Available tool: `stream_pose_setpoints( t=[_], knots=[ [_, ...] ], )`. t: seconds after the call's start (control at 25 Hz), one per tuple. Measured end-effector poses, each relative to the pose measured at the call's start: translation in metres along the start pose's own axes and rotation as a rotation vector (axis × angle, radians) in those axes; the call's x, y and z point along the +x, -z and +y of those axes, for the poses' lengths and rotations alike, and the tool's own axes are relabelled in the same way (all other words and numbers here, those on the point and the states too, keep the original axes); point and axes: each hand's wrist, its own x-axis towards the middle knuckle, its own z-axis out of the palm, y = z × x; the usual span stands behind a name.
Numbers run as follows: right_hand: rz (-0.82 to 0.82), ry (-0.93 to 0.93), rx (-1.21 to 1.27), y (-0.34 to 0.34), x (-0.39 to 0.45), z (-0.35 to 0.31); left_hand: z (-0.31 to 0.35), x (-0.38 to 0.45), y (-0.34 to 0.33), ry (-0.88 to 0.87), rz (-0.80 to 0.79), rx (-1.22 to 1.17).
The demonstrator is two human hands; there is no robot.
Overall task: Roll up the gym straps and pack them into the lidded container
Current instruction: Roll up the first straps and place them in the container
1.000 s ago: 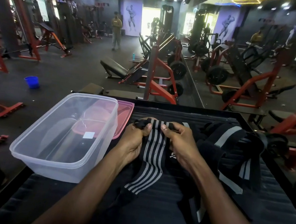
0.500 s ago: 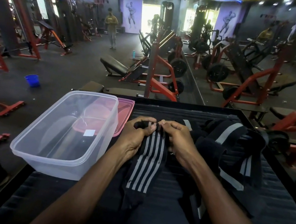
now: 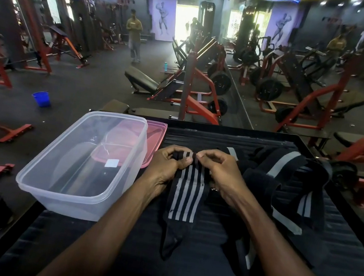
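A black strap with white stripes (image 3: 185, 195) lies lengthwise on the dark ribbed platform (image 3: 336, 257), its near end trailing toward me. My left hand (image 3: 167, 162) and my right hand (image 3: 216, 169) both pinch its far end, which is curled over into a small roll between the fingertips. A heap of more black straps with grey bands (image 3: 289, 178) sits just right of my right hand. The clear plastic container (image 3: 81, 165) stands open and empty at the platform's left edge. Its pink lid (image 3: 156, 138) lies behind it, partly hidden.
The platform's left edge drops to the gym floor, where a blue bucket (image 3: 41, 98) stands. Red weight machines and benches (image 3: 197, 92) fill the room beyond. A person (image 3: 134, 34) stands far back. A mirror wall runs along the right.
My hands have drawn closer together at the strap's far end and curled it tighter. The flat striped length toward me looks shorter.
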Motion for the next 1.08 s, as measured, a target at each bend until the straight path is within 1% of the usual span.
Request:
stream_pose_setpoints(
  t=[0.04,0.12,0.16,0.24,0.32,0.44,0.52,0.6,0.68,0.8,0.88,1.08],
  knots=[
    [-0.012,-0.006,-0.009,0.000,0.000,0.000,-0.001,0.001,0.000,-0.018,0.004,0.034],
    [0.009,0.078,-0.065,0.002,0.002,0.001,-0.001,0.001,-0.001,0.013,0.004,0.004],
    [0.022,0.119,-0.062,0.003,0.002,0.001,-0.002,0.001,-0.003,0.066,-0.004,-0.068],
    [0.038,0.149,-0.037,0.005,0.001,0.000,-0.002,0.000,-0.006,0.203,-0.076,-0.241],
    [0.025,0.167,-0.031,0.004,-0.001,-0.003,-0.003,-0.001,-0.007,0.264,-0.113,-0.304],
    [0.018,0.139,0.014,0.002,-0.001,-0.004,-0.005,0.000,-0.007,0.201,-0.062,-0.269],
    [0.052,0.064,0.051,0.001,0.004,0.001,-0.004,-0.001,-0.007,0.134,-0.049,-0.272],
    [0.048,0.005,0.050,0.001,0.005,0.003,-0.003,-0.002,-0.006,0.088,-0.044,-0.277],
    [0.029,0.043,0.044,0.000,0.003,0.002,-0.001,-0.003,-0.007,0.090,-0.048,-0.283],
    [0.065,0.128,0.085,0.000,-0.001,-0.004,0.000,-0.003,-0.009,0.141,-0.073,-0.367],
    [0.061,0.090,0.134,0.002,0.000,-0.005,-0.001,-0.003,-0.010,0.167,-0.048,-0.364],
    [0.043,-0.044,0.230,-0.001,0.002,-0.004,-0.003,-0.001,-0.008,0.100,-0.009,-0.281]
  ],
)
